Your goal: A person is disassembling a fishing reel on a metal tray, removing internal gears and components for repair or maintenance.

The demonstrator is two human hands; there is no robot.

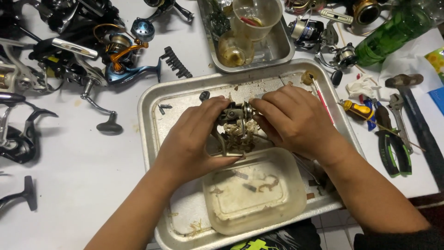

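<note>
Both hands meet over a metal tray [152,104] in the middle of a white table. My left hand [192,139] grips the body of a dirty fishing reel [233,121], fingers curled around its left side and underneath. My right hand [289,120] holds the reel's right end, fingertips pinched at the silver part near its top. Grease and pale shreds cling to the reel. Just below the hands, a cloudy plastic tub [254,190] with small bits inside sits in the tray.
Several fishing reels [118,55] and a loose crank handle [104,118] lie at the left. A second metal tray [277,51] holds a plastic cup [256,16] at the top. Pliers [391,143], a wrench [400,118], a hammer [414,111] and a green bottle [388,34] lie right.
</note>
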